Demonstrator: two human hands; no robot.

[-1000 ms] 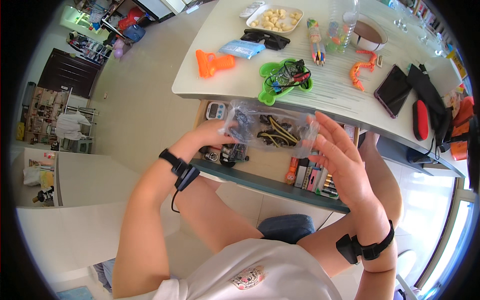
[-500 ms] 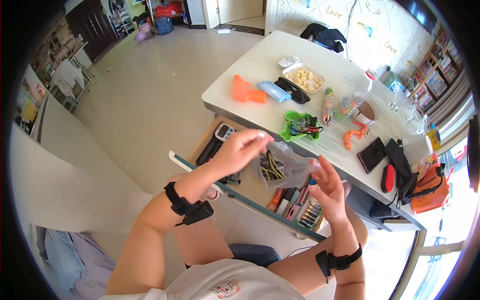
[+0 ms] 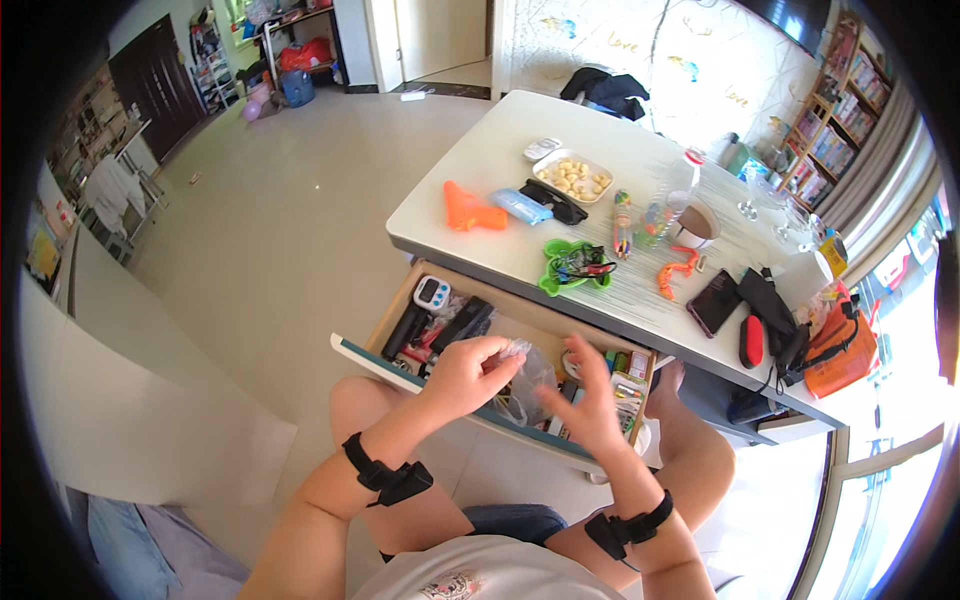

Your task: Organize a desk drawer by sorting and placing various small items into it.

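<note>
My left hand (image 3: 468,378) pinches the gathered top of a clear plastic bag (image 3: 528,385) between thumb and fingers. The bag hangs over the front part of an open drawer (image 3: 512,328); its contents are hard to make out now. To its right, my right hand (image 3: 592,402) is slightly blurred, thumb and fingers apart, with nothing seen in it. Left of the bag, the drawer holds a white digital timer (image 3: 431,292) and a black case (image 3: 464,323). Small boxes (image 3: 630,365) and packs lie at its right end, partly behind my right hand.
On the table (image 3: 450,160) are an orange toy gun-shaped piece (image 3: 470,208), a blue packet (image 3: 521,206), sunglasses (image 3: 555,200), a tray of pale nuts or sweets (image 3: 573,177), a green dish with cables (image 3: 575,267), a clear bottle (image 3: 684,180), a cup (image 3: 697,222) and a phone (image 3: 716,302).
The bag has come down and nearer, and its mouth is now bunched in my left hand. My right hand has come away from the bag's edge. The view has shifted, showing more of the drawer.
</note>
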